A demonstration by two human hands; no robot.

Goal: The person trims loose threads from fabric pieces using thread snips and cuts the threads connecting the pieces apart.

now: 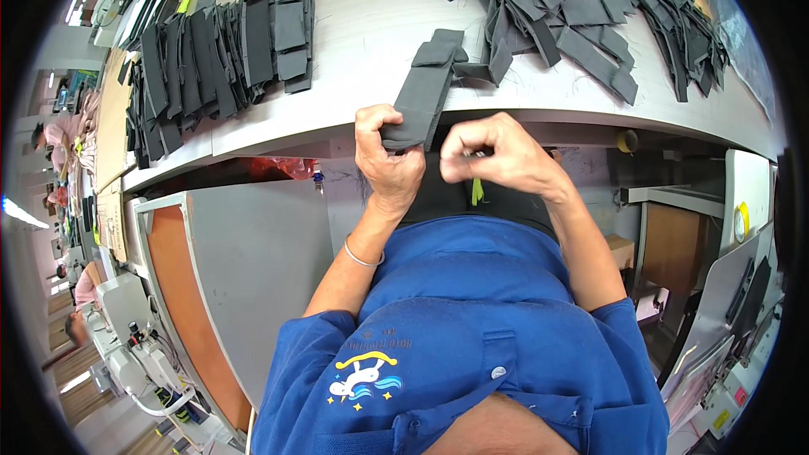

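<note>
Bright, even light here, the table (366, 0) coming up pale, soft shadows among the cloth (291, 29)! Under the table it drops to dim. Far left, a lamp (24, 212) burns out to plain white. And look at that fisheye bend: the table's front bowing, the room (63, 147) at left tilted, squeezed and soft, black closing round the rim, while the shirt (472, 286), mid-frame, reads crisp

A short line of dark lettering (382, 343) stands on the blue shirt (472, 286), in the lower middle of the frame, just above a cartoon print (364, 379); it appears faint and upside down. At the lower right, a pink patch (741, 396) and a yellow patch (721, 420) show no readable writing.
</note>
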